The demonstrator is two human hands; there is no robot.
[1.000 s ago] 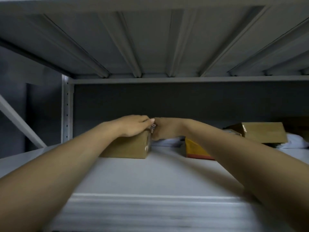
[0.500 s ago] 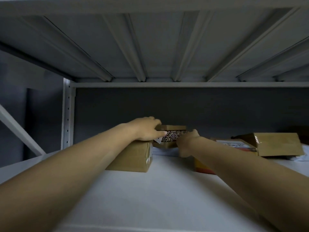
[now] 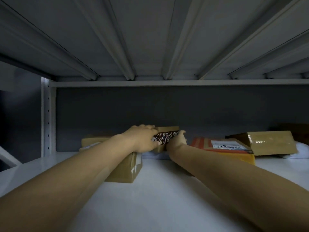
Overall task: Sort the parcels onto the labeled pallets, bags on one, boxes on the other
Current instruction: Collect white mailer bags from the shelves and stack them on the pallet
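A pale grey shelf deck is seen, with several parcels laid on it. Just below the fingers of the left hand, a plain brown box is set towards the front. Under the patterned box gripped by both hands, a flat pale parcel is laid. To the right of the fingers of the right hand, an orange box with a white label is found. Beyond it a taped brown box and a white bag are placed. Left of the left fingers, a further brown box is partly hidden.
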